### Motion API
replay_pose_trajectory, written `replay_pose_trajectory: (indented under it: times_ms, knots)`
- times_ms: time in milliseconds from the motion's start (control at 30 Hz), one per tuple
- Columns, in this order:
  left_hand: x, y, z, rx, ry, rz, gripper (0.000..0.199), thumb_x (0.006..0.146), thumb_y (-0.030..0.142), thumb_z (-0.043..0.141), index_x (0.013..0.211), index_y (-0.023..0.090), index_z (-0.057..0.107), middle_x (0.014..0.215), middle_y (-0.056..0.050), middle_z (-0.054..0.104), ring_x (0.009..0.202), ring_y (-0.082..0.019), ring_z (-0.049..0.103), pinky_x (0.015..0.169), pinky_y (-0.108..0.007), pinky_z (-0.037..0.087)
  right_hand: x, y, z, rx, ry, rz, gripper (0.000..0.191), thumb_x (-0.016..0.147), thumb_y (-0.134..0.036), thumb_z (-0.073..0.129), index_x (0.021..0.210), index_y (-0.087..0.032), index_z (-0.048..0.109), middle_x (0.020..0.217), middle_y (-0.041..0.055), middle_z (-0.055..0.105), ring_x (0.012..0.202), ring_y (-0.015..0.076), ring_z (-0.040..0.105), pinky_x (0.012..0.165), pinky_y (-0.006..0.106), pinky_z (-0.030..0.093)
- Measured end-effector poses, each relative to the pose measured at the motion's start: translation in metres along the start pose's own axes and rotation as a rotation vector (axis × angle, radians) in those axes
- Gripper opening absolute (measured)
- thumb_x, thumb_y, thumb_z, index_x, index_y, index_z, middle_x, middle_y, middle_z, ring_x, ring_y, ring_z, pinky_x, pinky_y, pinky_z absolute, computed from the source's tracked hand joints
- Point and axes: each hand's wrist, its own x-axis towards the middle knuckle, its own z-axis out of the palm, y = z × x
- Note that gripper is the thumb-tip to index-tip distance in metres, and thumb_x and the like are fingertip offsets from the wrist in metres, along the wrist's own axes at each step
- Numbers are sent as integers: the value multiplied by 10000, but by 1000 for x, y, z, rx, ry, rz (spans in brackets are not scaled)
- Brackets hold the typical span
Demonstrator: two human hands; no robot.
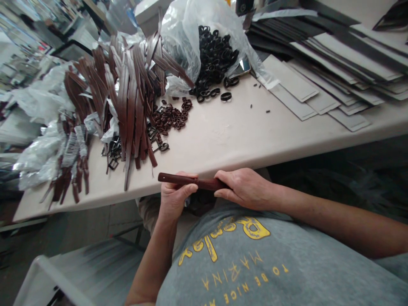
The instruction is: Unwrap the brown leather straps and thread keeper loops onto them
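Between my two hands runs a brown leather strap [208, 183], held level just in front of the table's near edge. My left hand [175, 193] is closed around its left part, thumb on a small brown loop [195, 181] that encircles the strap. The strap's rounded end, with a small hole, sticks out past the left fingers. My right hand [244, 187] pinches the right part, and the rest of the strap is hidden behind that hand. Beyond the hands, a bundle of brown straps [130, 97] lies on the table next to a pile of small brown loops [172, 115].
Black loops [215, 59] spill from a clear plastic bag [181, 29]. Metal buckles [113, 155] lie under the straps. Grey and black flat pieces [334, 76] are stacked at the right of the table [229, 140]. A white chair [44, 272] stands at lower left.
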Motion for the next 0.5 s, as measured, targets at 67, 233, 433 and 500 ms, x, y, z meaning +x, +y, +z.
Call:
replay_pose_trajectory:
  times_ms: [67,233,433,500]
  knots:
    - [-1,-5,-5,-9,16,-10,221,604,255,867,798,195,780,785,-30,725,704,-143,633,668,-230,508,-6,4,2,-40,-39,43,252,954,-397,546,919,-152,592,734,63,702,625,204,634,524,265,257]
    - [-9,-12,4,32,-57,-106,253,626,288,859,850,198,780,734,-19,712,616,-117,598,600,-215,487,-6,-2,12,-26,-113,75,223,971,-340,514,912,-151,616,750,76,720,670,213,661,535,266,282]
    - [-15,-3,20,62,-99,-87,246,596,300,864,795,189,771,764,-38,704,717,-169,633,671,-261,528,7,-15,10,99,-90,25,245,987,-322,471,1037,-135,621,892,94,732,758,211,667,613,273,363]
    - [-15,-3,15,60,-86,-59,229,607,291,859,792,190,769,772,-38,702,731,-169,631,685,-260,524,7,-13,5,167,-109,2,225,964,-341,512,1005,-141,606,875,78,713,748,198,647,610,264,373]
